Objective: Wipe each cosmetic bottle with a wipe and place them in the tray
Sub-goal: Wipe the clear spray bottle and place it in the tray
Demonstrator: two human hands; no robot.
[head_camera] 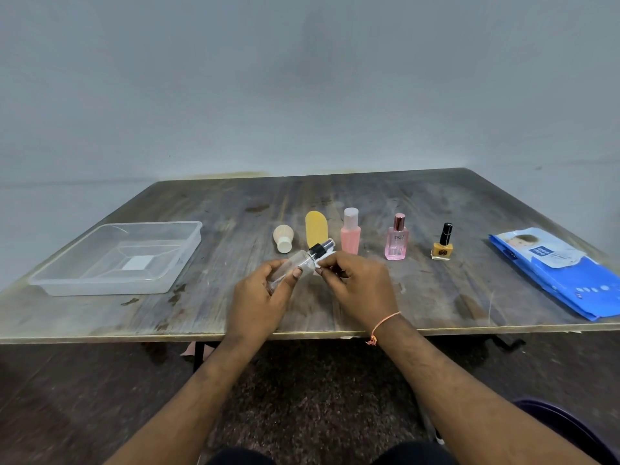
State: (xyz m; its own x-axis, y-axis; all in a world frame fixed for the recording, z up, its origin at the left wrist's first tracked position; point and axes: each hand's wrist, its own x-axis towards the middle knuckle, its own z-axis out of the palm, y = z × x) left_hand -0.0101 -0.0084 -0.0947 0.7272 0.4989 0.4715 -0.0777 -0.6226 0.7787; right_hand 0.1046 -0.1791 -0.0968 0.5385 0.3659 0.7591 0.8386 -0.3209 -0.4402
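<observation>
The left hand (265, 293) is curled round the body of a clear spray bottle (298, 261), holding it tilted above the desk (419, 297) with its black pump top pointing up and away to the right. The right hand (357, 285) pinches a small white wipe (318, 265) against the neck of that bottle, just below the pump; only a scrap of the wipe shows between the fingers. Both hands hover over the near middle of the desk, a little back from its front edge.

Just behind the hands stands a row of bottles: a cream bottle lying on its side (283, 238), a yellow oval bottle (316, 228), a pink bottle with a pale cap (350, 231), a pink perfume bottle (396, 238) and a yellow nail polish (442, 245). The held bottle's pump overlaps the yellow oval bottle in view; whether they touch cannot be told.

The clear tray (53, 280) sits well to the left near the front edge, with bare desk between it and the left hand. A blue wipes pack (553, 273) lies at the far right, its corner reaching the desk's right edge. Open desk stretches behind the row to the wall.
</observation>
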